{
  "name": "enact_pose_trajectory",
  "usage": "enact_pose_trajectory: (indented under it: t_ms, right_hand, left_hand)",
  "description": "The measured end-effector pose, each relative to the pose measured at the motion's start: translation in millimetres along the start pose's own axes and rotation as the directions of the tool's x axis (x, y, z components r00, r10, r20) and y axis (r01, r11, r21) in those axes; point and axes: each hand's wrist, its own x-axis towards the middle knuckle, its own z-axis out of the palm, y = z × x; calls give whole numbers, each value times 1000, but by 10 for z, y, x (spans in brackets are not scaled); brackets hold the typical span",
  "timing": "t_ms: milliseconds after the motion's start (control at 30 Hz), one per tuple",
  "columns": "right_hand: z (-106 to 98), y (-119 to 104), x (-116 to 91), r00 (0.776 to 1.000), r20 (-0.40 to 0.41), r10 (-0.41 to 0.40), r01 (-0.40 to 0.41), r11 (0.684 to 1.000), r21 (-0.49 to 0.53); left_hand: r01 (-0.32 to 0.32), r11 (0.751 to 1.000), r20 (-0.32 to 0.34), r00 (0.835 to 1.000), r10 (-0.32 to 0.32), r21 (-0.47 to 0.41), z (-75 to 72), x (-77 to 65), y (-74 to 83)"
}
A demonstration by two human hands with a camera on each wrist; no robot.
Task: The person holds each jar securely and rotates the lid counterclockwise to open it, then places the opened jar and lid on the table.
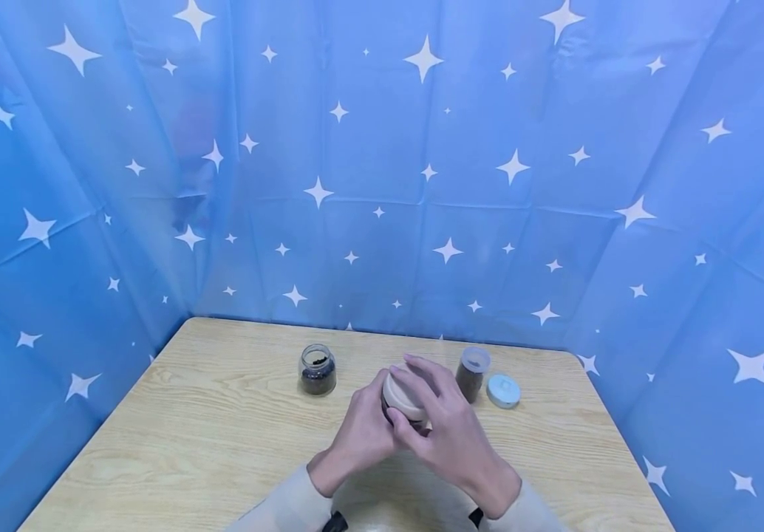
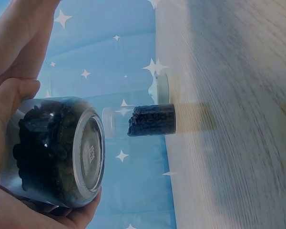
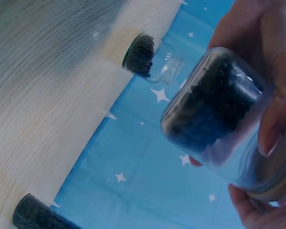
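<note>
A clear glass jar [image 2: 52, 148], partly filled with dark pieces, is lifted above the table in both hands. Its pale lid [image 1: 400, 395] faces up toward the head camera. My left hand [image 1: 365, 428] grips the jar's body from the left side. With fingers and thumb curled round the rim, my right hand [image 1: 447, 425] holds the lid on the jar's mouth. The right wrist view shows the tilted jar [image 3: 214, 105] from the side, its contents lying toward the base. Whether the lid is tight cannot be told.
An uncovered round glass jar [image 1: 318, 369] with dark contents stands on the wooden table [image 1: 222, 414], left of the hands. Behind the right hand is a taller clear container [image 1: 471, 375] of dark pieces, with a light blue lid [image 1: 504, 391] beside it. A starry blue curtain [image 1: 382, 148] surrounds the table.
</note>
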Motion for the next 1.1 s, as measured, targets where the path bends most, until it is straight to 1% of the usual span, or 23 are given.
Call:
enact_pose_trajectory:
  t_ms: [267, 467, 567, 700, 800, 967, 1100]
  right_hand:
    - [-29, 20, 1, 1000, 28, -4, 3, 1000, 29]
    - [-43, 69, 3, 999, 24, -49, 47, 996, 72]
    - [-49, 105, 11, 996, 29, -86, 83, 992, 96]
    - [-64, 168, 44, 987, 38, -157, 151, 979, 136]
    - [-86, 224, 70, 978, 60, -200, 188, 969, 159]
    - [-141, 301, 96, 963, 113, -245, 221, 956, 190]
    - [-173, 335, 113, 952, 127, -279, 249, 946, 208]
  left_hand:
    - [7, 1000, 6, 1000, -7, -7, -11, -6, 14]
    - [12, 1000, 15, 1000, -12, -16, -7, -7, 21]
    - [20, 1000, 21, 1000, -20, -18, -2, -16, 18]
    - [33, 999, 31, 999, -32, -22, 7, -23, 16]
    - [37, 999, 38, 999, -36, -26, 13, -23, 22]
    - [38, 998, 52, 998, -36, -43, 18, -38, 45]
    - [32, 997, 62, 998, -27, -65, 19, -48, 59]
